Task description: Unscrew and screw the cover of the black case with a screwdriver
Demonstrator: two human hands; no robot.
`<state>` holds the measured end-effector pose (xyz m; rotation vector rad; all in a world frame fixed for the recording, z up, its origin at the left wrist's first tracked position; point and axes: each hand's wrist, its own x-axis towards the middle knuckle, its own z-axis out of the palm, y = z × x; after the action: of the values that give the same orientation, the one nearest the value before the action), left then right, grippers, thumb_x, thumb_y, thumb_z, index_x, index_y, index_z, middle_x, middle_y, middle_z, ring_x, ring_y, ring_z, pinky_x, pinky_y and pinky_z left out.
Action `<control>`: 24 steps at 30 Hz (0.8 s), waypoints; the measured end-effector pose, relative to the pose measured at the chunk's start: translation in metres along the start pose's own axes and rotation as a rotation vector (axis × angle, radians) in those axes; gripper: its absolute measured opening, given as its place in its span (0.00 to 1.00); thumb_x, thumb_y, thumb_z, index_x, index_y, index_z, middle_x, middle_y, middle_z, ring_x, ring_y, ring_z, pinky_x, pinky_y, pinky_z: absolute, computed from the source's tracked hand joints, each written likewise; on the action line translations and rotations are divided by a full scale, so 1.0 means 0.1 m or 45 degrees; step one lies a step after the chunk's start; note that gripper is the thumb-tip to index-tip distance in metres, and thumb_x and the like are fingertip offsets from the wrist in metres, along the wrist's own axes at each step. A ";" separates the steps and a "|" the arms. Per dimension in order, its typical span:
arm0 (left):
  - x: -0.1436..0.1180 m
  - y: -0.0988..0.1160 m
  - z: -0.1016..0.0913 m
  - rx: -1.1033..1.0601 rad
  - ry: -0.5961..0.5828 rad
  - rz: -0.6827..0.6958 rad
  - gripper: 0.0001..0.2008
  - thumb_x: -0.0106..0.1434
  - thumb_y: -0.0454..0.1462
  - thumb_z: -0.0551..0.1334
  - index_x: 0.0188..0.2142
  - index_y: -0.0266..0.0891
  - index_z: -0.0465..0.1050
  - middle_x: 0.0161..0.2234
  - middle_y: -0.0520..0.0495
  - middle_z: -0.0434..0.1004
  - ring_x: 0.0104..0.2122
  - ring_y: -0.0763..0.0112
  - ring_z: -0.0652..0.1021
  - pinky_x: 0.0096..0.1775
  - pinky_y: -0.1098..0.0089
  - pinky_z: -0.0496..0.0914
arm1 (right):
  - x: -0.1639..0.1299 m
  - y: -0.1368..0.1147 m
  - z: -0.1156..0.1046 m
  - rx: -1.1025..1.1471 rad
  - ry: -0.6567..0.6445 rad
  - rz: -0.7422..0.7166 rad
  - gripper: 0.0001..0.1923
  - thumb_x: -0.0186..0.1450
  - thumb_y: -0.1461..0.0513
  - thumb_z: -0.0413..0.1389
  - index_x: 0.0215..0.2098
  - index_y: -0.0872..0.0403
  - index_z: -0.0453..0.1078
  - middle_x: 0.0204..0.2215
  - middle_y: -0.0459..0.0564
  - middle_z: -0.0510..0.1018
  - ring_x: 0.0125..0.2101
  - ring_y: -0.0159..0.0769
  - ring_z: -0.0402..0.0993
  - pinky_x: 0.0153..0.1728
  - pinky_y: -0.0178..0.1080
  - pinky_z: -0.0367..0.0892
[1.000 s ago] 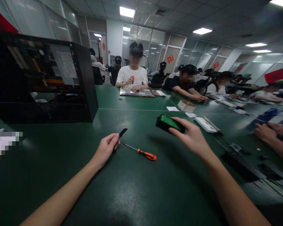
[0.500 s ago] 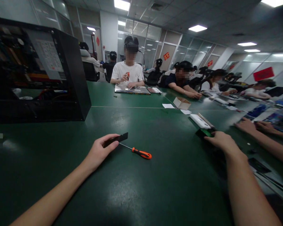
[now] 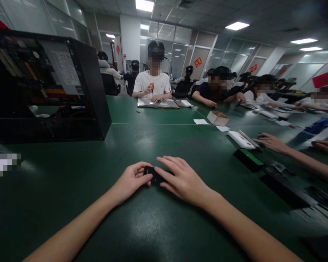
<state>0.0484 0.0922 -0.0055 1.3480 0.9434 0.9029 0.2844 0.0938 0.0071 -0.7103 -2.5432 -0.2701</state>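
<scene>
A small flat black rectangular piece point(image 3: 149, 170) is pinched between the thumb and fingers of my left hand point(image 3: 132, 181), low over the green table. From the right, my right hand point(image 3: 182, 178) reaches across the piece with its fingers stretched out and spread. Its index fingertip overlaps the black piece, though whether it touches cannot be made out. The right part of the piece is covered by these fingers. No part of the orange and black screwdriver shows; my right hand covers the area where it lay.
An open black computer case point(image 3: 95, 91) stands at the left. To the right lie a black tray-like part with a green board point(image 3: 250, 157), a white device point(image 3: 240, 140) and a small box point(image 3: 218, 118). A co-worker's hand point(image 3: 272, 142) is near them. Another person point(image 3: 153, 82) sits opposite.
My right hand has left the green-board part and come left to the black piece. My left hand has turned the piece and shifted slightly right. The screwdriver has gone out of sight.
</scene>
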 end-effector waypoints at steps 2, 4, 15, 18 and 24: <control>0.00 -0.01 0.00 -0.008 -0.025 0.006 0.17 0.59 0.45 0.68 0.41 0.35 0.75 0.31 0.48 0.77 0.30 0.67 0.77 0.38 0.66 0.72 | 0.03 -0.14 0.06 -0.014 -0.002 -0.025 0.20 0.72 0.59 0.53 0.61 0.55 0.67 0.59 0.62 0.72 0.56 0.49 0.71 0.54 0.53 0.70; 0.01 -0.02 -0.01 0.003 -0.038 0.008 0.16 0.61 0.47 0.67 0.39 0.35 0.76 0.29 0.48 0.78 0.29 0.67 0.78 0.36 0.66 0.72 | 0.04 -0.21 0.09 -0.009 0.021 -0.018 0.19 0.72 0.59 0.53 0.59 0.58 0.68 0.55 0.63 0.75 0.50 0.48 0.75 0.49 0.51 0.72; 0.02 -0.02 -0.02 0.039 0.105 0.078 0.17 0.66 0.43 0.62 0.48 0.34 0.76 0.41 0.40 0.81 0.34 0.65 0.79 0.38 0.65 0.73 | -0.52 0.93 -0.48 -0.281 0.201 0.779 0.21 0.70 0.58 0.51 0.58 0.55 0.72 0.55 0.61 0.75 0.52 0.51 0.75 0.52 0.54 0.70; 0.01 0.00 -0.03 0.080 0.076 0.068 0.15 0.66 0.42 0.61 0.45 0.34 0.78 0.37 0.42 0.81 0.34 0.66 0.79 0.39 0.65 0.72 | -1.08 1.43 -0.87 -0.571 0.105 1.359 0.24 0.70 0.56 0.50 0.57 0.60 0.74 0.53 0.67 0.77 0.50 0.58 0.75 0.48 0.53 0.69; 0.00 0.04 -0.03 0.147 0.041 0.068 0.14 0.66 0.42 0.60 0.43 0.35 0.78 0.33 0.45 0.80 0.33 0.66 0.78 0.39 0.66 0.71 | -1.67 1.70 -1.12 -0.562 -0.330 1.783 0.26 0.71 0.54 0.46 0.60 0.59 0.73 0.52 0.70 0.77 0.48 0.59 0.77 0.41 0.49 0.68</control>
<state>0.0462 0.0937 -0.0019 1.4668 1.0007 0.9246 0.5439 0.1301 0.0305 -2.5250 -1.5762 -0.2242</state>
